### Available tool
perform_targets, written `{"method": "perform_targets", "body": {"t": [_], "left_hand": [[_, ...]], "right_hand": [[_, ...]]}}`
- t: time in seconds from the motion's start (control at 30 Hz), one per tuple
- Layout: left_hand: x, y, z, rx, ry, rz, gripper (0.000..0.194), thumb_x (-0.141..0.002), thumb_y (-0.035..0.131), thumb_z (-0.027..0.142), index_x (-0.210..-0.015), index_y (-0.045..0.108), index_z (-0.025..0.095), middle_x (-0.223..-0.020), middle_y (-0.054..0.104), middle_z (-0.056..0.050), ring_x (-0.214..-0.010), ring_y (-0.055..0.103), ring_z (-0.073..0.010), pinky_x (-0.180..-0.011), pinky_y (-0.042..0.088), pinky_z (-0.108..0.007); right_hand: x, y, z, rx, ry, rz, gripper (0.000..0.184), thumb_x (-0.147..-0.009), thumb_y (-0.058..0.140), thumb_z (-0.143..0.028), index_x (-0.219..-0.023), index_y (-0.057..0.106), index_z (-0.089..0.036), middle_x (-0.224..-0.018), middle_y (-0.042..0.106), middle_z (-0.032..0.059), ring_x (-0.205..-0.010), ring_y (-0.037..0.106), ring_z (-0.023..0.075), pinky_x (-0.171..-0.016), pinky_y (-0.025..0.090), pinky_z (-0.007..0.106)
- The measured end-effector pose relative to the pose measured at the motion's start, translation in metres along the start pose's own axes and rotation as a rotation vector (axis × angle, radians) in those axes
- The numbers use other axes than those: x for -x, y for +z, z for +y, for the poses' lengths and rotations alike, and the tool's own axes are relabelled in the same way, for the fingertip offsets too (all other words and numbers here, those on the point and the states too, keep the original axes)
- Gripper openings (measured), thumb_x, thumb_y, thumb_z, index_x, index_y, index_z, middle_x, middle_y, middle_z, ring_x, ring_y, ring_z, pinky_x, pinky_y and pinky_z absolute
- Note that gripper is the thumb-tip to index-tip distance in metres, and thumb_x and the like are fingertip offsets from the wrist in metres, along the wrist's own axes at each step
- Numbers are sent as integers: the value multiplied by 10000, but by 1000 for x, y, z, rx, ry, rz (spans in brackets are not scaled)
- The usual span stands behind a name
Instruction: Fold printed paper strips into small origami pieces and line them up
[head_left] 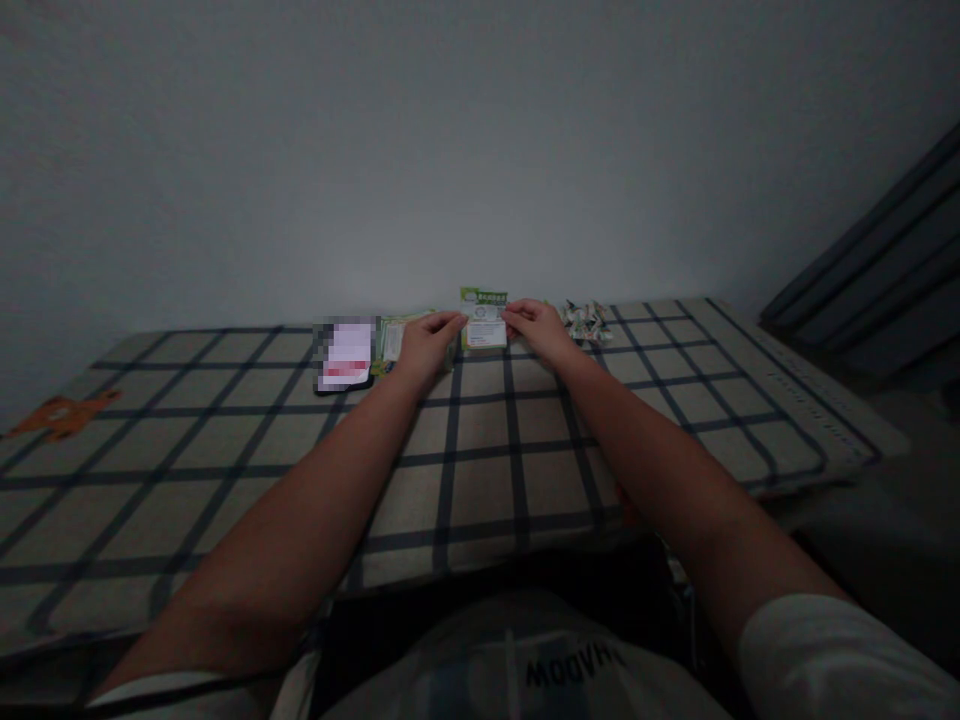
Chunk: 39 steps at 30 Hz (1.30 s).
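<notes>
A small green-and-white printed packet (485,330) is held up near the back of the table, in the middle of the view. My left hand (429,345) pinches its left edge between thumb and fingertips. On the opposite edge, the fingers of my right hand (540,328) are closed in the same way. Partly hidden behind my left hand lies a larger green-and-white package (393,338). Just beyond my right hand is a little heap of small white, green and dark wrapped pieces (588,322), whose kind I cannot make out.
A dark-edged, phone-like object (346,355), blurred by pixels, lies left of the green package. The table wears a checked tablecloth (480,450). An orange figure-shaped patch (64,415) is at the far left. A pale wall (480,150) rises directly behind; a dark curtain (885,240) hangs at right.
</notes>
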<state>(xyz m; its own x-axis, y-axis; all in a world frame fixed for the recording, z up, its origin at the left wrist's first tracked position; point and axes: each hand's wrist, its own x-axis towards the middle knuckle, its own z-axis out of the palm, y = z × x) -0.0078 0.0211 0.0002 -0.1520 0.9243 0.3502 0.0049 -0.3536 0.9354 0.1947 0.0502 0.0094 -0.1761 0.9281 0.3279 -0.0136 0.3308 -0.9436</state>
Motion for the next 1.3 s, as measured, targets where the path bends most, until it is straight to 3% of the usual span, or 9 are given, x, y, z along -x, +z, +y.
{"method": "perform_targets", "body": {"t": [0.13,0.27,0.43,0.87,1.3], "left_hand": [[0,1,-1,138,-48,-51,440,-627,866,422,-975,789,163,-1004,775,-88,-981,698,-255,-982,520,-443],[-3,0,-5,207,-71,-79,401,-610,875,376,-938,782,165,-971,768,-77,-941,699,-233,-982,517,-442],[-5,-1,-8,218,-85,-71,357,-602,875,342,-902,776,175,-924,757,-58,-891,693,-209,-965,521,-428],[0,1,-1,172,-109,-78,360,-590,873,353,-890,778,179,-945,761,-70,-928,691,-232,-929,534,-414],[-2,0,-4,157,-101,-87,328,-621,863,347,-905,792,200,-975,773,-73,-949,703,-246,-956,526,-432]], "right_hand": [[-1,-1,1,-16,-22,-5,225,-744,742,-359,-817,662,-162,-654,638,-21,-597,576,103,-619,478,247],[-1,0,3,-70,14,-16,259,-708,761,-366,-840,671,-162,-673,659,-21,-592,585,99,-605,489,243],[-1,1,5,-164,54,-4,371,-694,770,-360,-1004,681,-177,-753,694,-18,-598,600,99,-598,505,243],[-1,0,4,-109,-9,35,286,-693,744,-380,-882,657,-183,-685,651,-31,-607,603,113,-640,534,278],[0,1,4,-115,-19,51,347,-714,748,-420,-965,653,-200,-740,662,-23,-635,610,115,-647,541,277]]}}
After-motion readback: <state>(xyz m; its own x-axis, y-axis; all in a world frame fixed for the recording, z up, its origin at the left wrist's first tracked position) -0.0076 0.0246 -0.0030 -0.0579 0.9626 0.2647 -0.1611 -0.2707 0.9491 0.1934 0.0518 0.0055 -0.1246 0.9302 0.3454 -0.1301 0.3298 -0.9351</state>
